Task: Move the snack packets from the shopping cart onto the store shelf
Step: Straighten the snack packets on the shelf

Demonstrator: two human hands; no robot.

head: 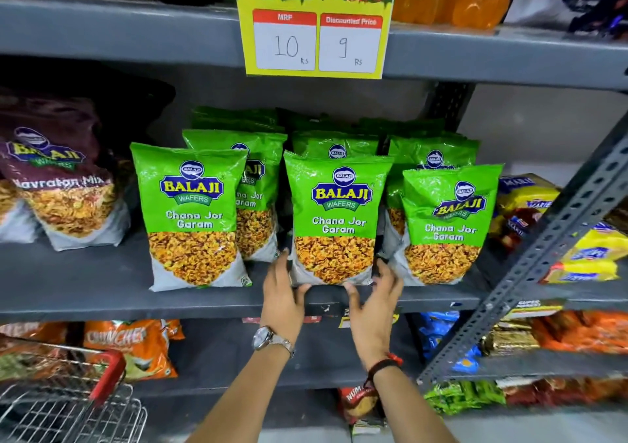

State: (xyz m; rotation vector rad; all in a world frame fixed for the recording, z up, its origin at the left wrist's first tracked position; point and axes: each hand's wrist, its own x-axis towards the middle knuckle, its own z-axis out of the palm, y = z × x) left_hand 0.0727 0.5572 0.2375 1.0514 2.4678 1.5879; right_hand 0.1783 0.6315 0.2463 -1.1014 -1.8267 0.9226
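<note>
Green middle packet (338, 218) stands at twelve o'clock, left hand (283, 294) and right hand (375, 301) loosely cupping its base corners; square it upright before letting go.

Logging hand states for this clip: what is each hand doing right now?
Left hand: open, fingers at the lower left edge of the middle Chana Jor Garam packet.
Right hand: open, at its lower right edge.

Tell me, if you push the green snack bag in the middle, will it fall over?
Probably, yes. The middle green packet stands upright on its narrow bottom edge, so a push could tip it. It looks puffy and shiny, so likely light, soft and a bit slippery. Both the left hand and right hand steady its base.
</note>
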